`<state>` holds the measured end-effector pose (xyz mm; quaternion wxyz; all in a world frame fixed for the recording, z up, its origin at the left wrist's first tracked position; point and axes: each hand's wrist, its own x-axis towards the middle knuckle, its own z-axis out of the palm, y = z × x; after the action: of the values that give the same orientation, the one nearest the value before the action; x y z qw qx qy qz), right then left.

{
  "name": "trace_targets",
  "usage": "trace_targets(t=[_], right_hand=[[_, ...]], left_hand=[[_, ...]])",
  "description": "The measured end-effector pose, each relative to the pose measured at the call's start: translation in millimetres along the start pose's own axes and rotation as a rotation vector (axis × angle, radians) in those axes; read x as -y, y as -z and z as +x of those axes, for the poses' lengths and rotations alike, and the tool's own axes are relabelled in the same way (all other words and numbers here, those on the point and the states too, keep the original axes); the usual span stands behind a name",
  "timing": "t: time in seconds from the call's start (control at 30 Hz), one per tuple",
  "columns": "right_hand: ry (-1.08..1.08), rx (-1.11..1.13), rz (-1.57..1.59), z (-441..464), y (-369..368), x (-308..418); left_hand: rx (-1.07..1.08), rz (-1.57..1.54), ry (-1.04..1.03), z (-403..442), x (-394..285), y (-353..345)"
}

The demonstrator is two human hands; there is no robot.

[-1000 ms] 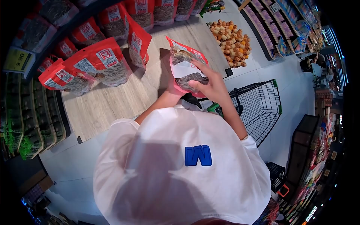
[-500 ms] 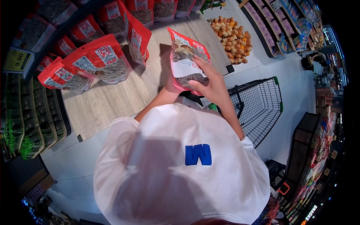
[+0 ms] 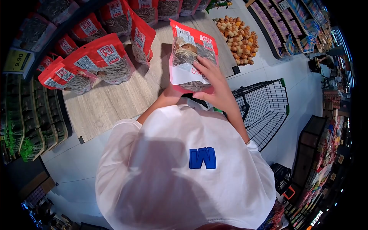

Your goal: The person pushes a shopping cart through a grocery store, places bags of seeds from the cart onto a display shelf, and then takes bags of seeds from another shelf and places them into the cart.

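A red stand-up bag with a clear window and a white band is held up in front of my chest, tilted toward me. Small, thin greyish pieces show through the window; their exact kind is unclear. My left hand grips the bag from below and behind, its fingers hidden by the bag. Spread across the right front of the bag, the fingers of my right hand lie on its surface, with the thumb apart near the bottom edge. Similar red bags stand on the wood-look table to the left.
More red bags line the display at the back. A black wire shopping cart stands at my right. Beyond the table's right corner lies a heap of brown and orange pieces. A yellow price tag hangs at far left.
The bag has been raised slightly and shows more of its front. My right hand's thumb has slid from the bag's front down to its lower edge.
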<state>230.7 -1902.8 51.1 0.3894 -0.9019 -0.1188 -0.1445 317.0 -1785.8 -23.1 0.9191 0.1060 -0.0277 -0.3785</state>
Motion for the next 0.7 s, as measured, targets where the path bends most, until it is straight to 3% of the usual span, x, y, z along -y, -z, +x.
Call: trace_targets(t=[0.07, 0.2, 0.27, 0.3, 0.4, 0.7], right_hand=[[-0.055, -0.009, 0.425, -5.5, 3.1, -9.6], [-0.179, -0.265, 0.287, -9.2, 0.8, -33.2], [-0.437, -0.401, 0.446, -10.0, -2.1, -43.8], [-0.437, -0.438, 0.478, -7.5, -5.2, -46.2], [-0.601, -0.356, 0.670, -11.4, -5.2, -40.9], [-0.643, -0.409, 0.918, -13.1, -23.2, -45.0]], left_hand=[[-0.002, 0.010, -0.010, -0.7, -3.8, -2.5], [-0.012, 0.034, -0.021, -10.0, -12.9, -6.8], [-0.018, 0.041, -0.019, -14.1, -16.1, -7.0], [-0.020, 0.047, -0.019, -15.8, -17.8, -6.9], [-0.026, 0.052, -0.022, -18.4, -20.0, -6.2], [-0.057, 0.091, -0.015, -29.0, -24.4, -4.5]])
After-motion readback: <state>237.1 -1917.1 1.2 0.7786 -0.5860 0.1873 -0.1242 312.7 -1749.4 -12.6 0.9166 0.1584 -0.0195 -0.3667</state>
